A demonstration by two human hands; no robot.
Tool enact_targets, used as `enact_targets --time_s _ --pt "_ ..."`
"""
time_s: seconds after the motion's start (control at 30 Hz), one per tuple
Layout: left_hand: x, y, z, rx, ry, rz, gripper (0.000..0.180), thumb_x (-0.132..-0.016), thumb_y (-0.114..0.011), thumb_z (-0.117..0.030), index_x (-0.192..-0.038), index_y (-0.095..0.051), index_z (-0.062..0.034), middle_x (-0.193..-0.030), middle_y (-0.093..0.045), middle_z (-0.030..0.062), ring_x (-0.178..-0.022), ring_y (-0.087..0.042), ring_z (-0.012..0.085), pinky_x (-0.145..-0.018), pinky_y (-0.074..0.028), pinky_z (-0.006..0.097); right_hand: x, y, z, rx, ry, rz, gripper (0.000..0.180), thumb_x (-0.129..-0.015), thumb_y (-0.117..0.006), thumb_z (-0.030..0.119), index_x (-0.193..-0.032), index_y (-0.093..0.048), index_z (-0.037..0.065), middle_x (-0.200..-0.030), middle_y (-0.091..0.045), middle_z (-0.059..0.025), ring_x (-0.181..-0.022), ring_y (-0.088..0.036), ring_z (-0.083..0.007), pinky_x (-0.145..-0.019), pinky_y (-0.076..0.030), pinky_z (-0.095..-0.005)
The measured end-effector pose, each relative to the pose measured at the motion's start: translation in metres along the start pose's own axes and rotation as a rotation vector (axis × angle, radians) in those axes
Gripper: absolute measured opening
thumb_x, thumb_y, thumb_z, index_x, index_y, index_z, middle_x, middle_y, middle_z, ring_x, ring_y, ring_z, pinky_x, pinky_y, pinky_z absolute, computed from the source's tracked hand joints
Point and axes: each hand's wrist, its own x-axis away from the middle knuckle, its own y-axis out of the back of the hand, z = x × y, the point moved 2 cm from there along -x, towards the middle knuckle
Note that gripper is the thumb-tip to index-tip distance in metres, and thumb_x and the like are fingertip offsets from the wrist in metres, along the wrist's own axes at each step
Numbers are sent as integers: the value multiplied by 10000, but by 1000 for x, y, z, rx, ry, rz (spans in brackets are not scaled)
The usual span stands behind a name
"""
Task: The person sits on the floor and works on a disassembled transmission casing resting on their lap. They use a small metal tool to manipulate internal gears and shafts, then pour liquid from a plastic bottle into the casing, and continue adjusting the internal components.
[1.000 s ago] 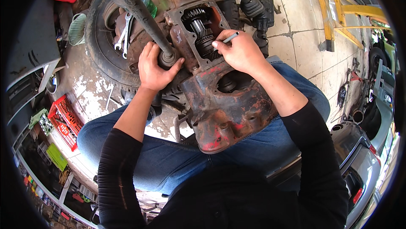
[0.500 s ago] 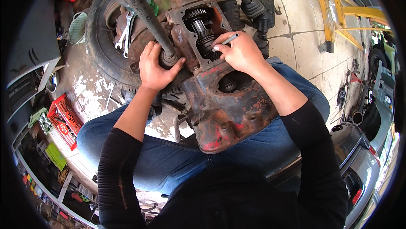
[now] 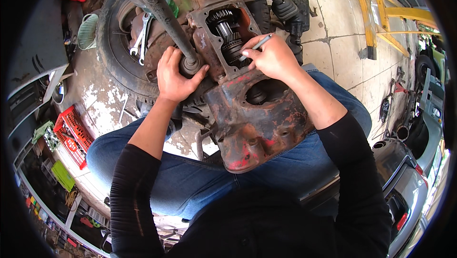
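A rusty, red-flecked gearbox housing (image 3: 259,136) lies between my knees, its top opening showing dark toothed gears (image 3: 232,44). My right hand (image 3: 271,57) pinches a slim grey rod (image 3: 263,41) between thumb and fingers. The rod slants over the near right part of the opening, its lower tip near the gears; contact there is unclear. My left hand (image 3: 177,78) rests beside the opening, thumb and fingers spread around the round collar at the foot of a long steel bar (image 3: 164,17). That bar rises toward the upper left.
A large tyre (image 3: 107,51) lies under the housing's far left side, with two wrenches (image 3: 142,44) on the part inside it. A black rubber-booted lever (image 3: 284,8) lies at the far right. A red plastic crate (image 3: 74,136) stands left; yellow steel frames (image 3: 364,15) stand right.
My right hand has shifted slightly right, and the rod in it sticks up farther to the upper right. My left hand stays put.
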Motion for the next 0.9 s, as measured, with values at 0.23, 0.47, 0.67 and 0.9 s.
enact_targets --time_s 0.23,0.47,0.67,0.9 --pt "0 -1 0 -8 -15 -3 506 -743 -958 -266 -1150 -746 -52 -1076 -723 145 -1029 -711 376 -935 -561 462 0 12 9 71 16 -138 123 -981 -768 156 -952 -834 55 -719 -715 -225 -677 -752 -331 -687 -581 -420" --pt "-2 0 -1 -1 -11 5 505 -744 -959 -269 -1151 -748 -57 -1076 -727 141 -1030 -713 376 -932 -564 457 12 -3 7 233 358 -152 101 -989 -767 124 -1034 -838 69 -806 -751 -233 -663 -742 -316 -668 -560 -404" --pt "-1 0 0 -5 -20 0 505 -746 -956 -276 -1151 -748 -58 -1073 -727 144 -1026 -712 377 -931 -562 463 10 1 6 269 316 -246 123 -1001 -746 122 -1024 -827 32 -663 -708 -188 -613 -726 -308 -661 -553 -396" --pt "4 3 -4 4 7 25 507 -743 -956 -274 -1153 -747 -60 -1067 -725 145 -1029 -711 379 -936 -559 465 11 -6 -1 230 268 -246 121 -1028 -730 103 -1078 -798 17 -846 -788 -142 -640 -758 -191 -625 -570 -341"
